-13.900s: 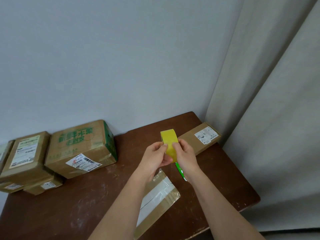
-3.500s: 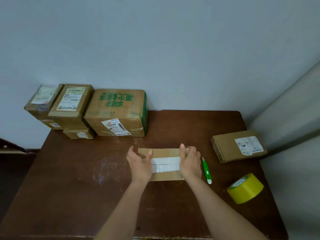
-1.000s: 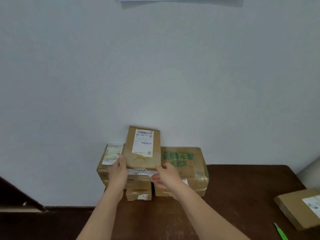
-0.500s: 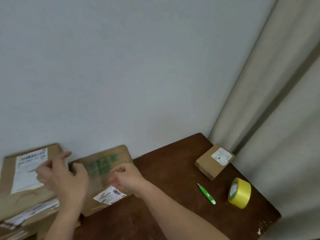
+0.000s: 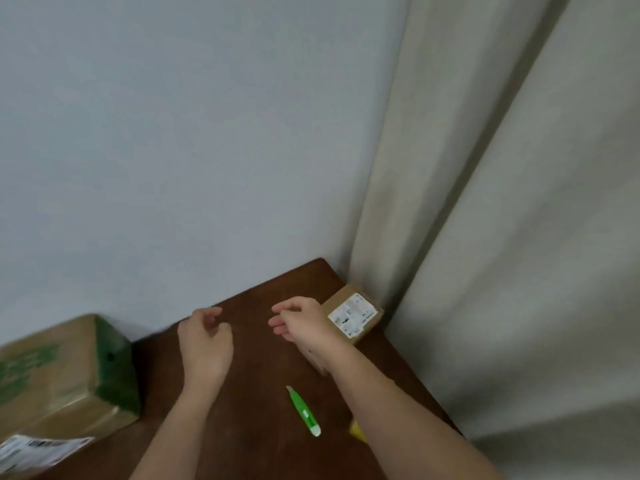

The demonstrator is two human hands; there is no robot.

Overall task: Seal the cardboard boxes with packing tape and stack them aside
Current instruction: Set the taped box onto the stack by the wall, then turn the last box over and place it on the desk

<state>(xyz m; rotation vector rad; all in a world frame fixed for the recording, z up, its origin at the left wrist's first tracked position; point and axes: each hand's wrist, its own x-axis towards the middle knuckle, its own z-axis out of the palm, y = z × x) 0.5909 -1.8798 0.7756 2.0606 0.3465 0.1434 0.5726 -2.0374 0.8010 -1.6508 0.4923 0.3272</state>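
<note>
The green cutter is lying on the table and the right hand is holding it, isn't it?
Not quite. The green cutter does lie on the table, but the right hand is not holding it. The head view shows that hand holding nothing, up by the small box, with the cutter lying apart, nearer the person.

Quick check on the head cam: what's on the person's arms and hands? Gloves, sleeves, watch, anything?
Nothing is worn in view. The left hand and right hand are bare, with no gloves, rings or watch showing. Both forearms are bare down to the bottom edge of the frame, with no sleeve, strap, cable or marking visible. Anything above that is out of shot.
</note>
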